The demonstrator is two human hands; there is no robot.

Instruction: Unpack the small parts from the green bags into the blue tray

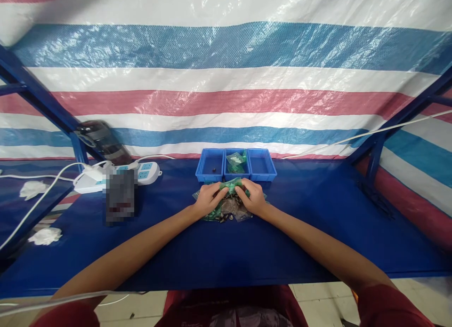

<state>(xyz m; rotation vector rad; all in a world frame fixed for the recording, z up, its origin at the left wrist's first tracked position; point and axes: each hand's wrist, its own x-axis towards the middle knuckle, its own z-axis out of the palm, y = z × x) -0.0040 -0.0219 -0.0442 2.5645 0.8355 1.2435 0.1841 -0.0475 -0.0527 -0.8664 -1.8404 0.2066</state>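
Note:
Between them, my left hand (209, 198) and my right hand (252, 195) pinch a small green plastic bag (232, 185) at its two sides. Both hands are closed, with thumbs towards each other. Beneath them lies a pile of clear and green plastic bags (231, 206) mixed with small dark and shiny metal pieces (223, 218). Just behind stand three joined blue bins. A tiny dark piece sits in the left bin (209, 178). Clear and green bags (236, 163) lie in the middle bin (237, 176). Nothing shows inside the right bin (262, 177).
On the left are a white power strip (150, 174) with cables, a blurred dark object (120, 195) and crumpled white tissues (45, 236). A dark bundle (104, 141) leans by the blue frame (45, 99). Dark cords (376, 198) lie at right. Striped sheeting (226, 103) hangs behind the blue table (300, 242).

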